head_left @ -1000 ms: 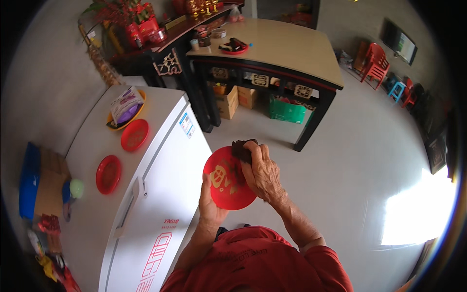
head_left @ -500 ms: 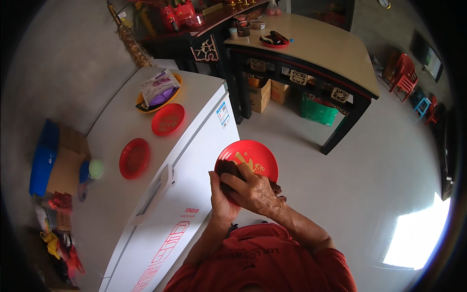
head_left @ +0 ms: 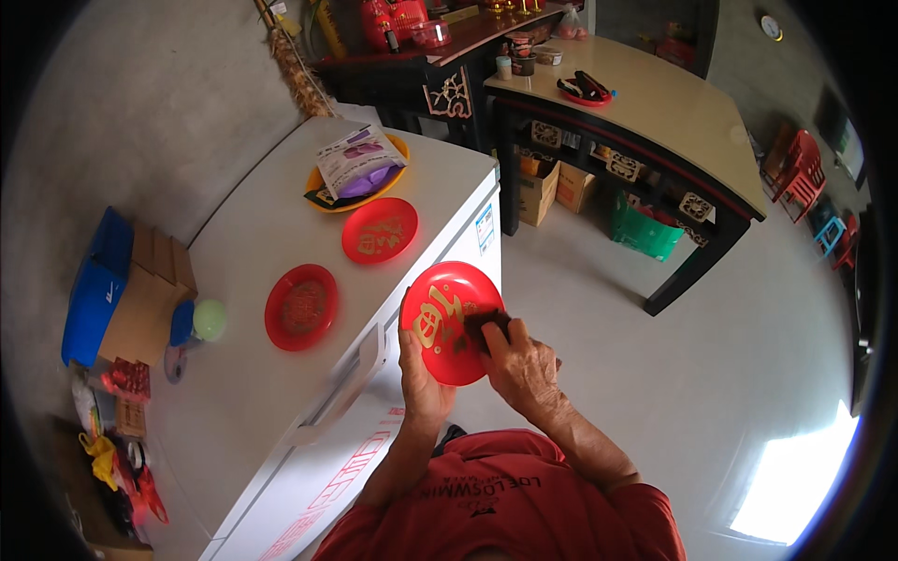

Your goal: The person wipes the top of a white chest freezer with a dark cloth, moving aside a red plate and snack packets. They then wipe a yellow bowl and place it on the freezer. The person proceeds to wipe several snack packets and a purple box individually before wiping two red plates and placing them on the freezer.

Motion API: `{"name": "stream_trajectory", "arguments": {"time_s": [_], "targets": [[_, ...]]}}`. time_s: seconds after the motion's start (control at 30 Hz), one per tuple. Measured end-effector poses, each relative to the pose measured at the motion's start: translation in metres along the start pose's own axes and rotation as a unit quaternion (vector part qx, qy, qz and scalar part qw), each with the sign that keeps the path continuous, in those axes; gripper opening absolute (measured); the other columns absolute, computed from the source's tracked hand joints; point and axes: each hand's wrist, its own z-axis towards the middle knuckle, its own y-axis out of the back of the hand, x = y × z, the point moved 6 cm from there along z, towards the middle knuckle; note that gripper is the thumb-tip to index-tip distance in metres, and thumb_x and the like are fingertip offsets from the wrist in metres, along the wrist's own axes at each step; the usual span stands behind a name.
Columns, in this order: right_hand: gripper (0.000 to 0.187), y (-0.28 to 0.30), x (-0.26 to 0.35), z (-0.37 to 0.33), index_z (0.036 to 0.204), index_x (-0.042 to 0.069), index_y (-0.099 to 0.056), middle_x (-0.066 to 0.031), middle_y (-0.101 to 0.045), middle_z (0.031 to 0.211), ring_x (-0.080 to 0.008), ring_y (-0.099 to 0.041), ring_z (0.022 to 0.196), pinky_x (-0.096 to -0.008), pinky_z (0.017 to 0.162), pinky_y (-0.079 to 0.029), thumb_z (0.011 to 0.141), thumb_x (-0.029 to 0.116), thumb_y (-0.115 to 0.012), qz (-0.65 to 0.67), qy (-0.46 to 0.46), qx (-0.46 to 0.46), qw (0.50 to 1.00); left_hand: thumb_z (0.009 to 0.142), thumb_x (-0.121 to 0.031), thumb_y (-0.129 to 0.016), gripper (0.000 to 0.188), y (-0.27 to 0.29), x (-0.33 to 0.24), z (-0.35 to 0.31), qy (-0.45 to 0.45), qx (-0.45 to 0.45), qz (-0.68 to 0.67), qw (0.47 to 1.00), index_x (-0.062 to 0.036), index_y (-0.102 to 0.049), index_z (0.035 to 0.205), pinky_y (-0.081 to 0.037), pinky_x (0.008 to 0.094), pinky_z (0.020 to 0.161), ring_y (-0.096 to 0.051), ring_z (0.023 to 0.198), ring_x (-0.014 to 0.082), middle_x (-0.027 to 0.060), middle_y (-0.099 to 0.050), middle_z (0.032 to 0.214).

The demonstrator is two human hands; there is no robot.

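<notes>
In front of my chest, my left hand (head_left: 426, 385) grips a round red plate (head_left: 444, 292) by its near left edge. Gold ornament covers part of the plate's face. My right hand (head_left: 526, 372) clutches a bunched dark brown cloth (head_left: 488, 329), pressed against the plate's right side. To the left, a white chest freezer (head_left: 253, 234) bears a red plate with gold ornament (head_left: 379, 230) and a second red plate (head_left: 301, 309). Behind them is a yellow plate (head_left: 402, 178) with a white and purple packet (head_left: 360, 161) on it.
A cardboard box (head_left: 140, 313), a blue bin (head_left: 96, 285) and a pale green ball-like thing (head_left: 210, 320) line the left side. At the back stand a dark-legged table (head_left: 645, 89) and a dark carved cabinet (head_left: 449, 96). Under the table is a green box (head_left: 645, 234). Red chairs (head_left: 801, 173) stand far right.
My right hand and the cloth have slid from the plate's left part to its right side, uncovering the gold ornament. The plate has tilted and turned. The view has swung left.
</notes>
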Motion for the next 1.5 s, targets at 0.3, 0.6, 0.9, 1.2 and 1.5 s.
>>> {"name": "stream_trajectory", "arguments": {"time_s": [0.3,0.6,0.9,1.2,1.5], "targets": [[0.026,0.018,0.052,0.022,0.109,0.005,-0.064,-0.0148,-0.065,0.092,-0.0287,-0.066,0.075,-0.0347,0.066,-0.055,0.083,0.007,-0.066,0.468,0.066,0.188,0.861,0.093,-0.064,-0.039,0.07,0.022,-0.021,0.006,0.056,-0.002,-0.032,0.998,-0.0086,-0.041,0.136,-0.046,0.039,0.097,-0.056,0.113,0.0233,0.0096,-0.056,0.124],[0.044,0.005,0.074,0.065,0.118,0.012,-0.058,-0.0158,-0.053,0.106,-0.0327,-0.065,0.07,-0.0391,0.058,-0.058,0.076,0.014,-0.07,0.134,0.087,-0.119,0.98,0.098,-0.06,-0.029,0.068,0.017,-0.034,0.011,0.037,0.051,-0.064,0.996,-0.0095,-0.032,0.144,-0.037,0.0401,0.108,-0.041,0.131,0.0221,0.0076,-0.041,0.143],[0.034,-0.027,0.099,0.042,0.11,0.015,-0.065,-0.0126,-0.054,0.105,-0.0321,-0.066,0.069,-0.0421,0.06,-0.058,0.077,0.014,-0.07,0.219,0.233,0.057,0.946,0.096,-0.061,-0.034,0.066,0.056,-0.056,0.02,0.04,-0.011,-0.049,0.998,-0.008,-0.044,0.135,-0.043,0.0398,0.1,-0.052,0.119,0.0232,0.0091,-0.054,0.129],[0.032,0.001,0.053,0.052,0.109,0.013,-0.062,-0.0123,-0.055,0.091,-0.0336,-0.064,0.065,-0.0409,0.057,-0.055,0.078,0.013,-0.068,0.101,0.045,-0.053,0.992,0.098,-0.053,-0.04,0.063,0.079,-0.079,0.023,-0.003,0.005,-0.089,0.996,-0.0061,-0.036,0.14,-0.043,0.0443,0.102,-0.048,0.124,0.0253,0.013,-0.046,0.138],[0.024,-0.052,0.073,0.038,0.1,0.009,-0.063,-0.0118,-0.059,0.086,-0.0307,-0.063,0.064,-0.0389,0.053,-0.053,0.079,0.018,-0.067,0.149,0.037,0.02,0.988,0.098,-0.052,-0.041,0.062,0.105,-0.109,0.01,-0.061,-0.053,-0.054,0.995,-0.0075,-0.034,0.141,-0.042,0.0473,0.102,-0.047,0.126,0.0272,0.0123,-0.044,0.14]]}}
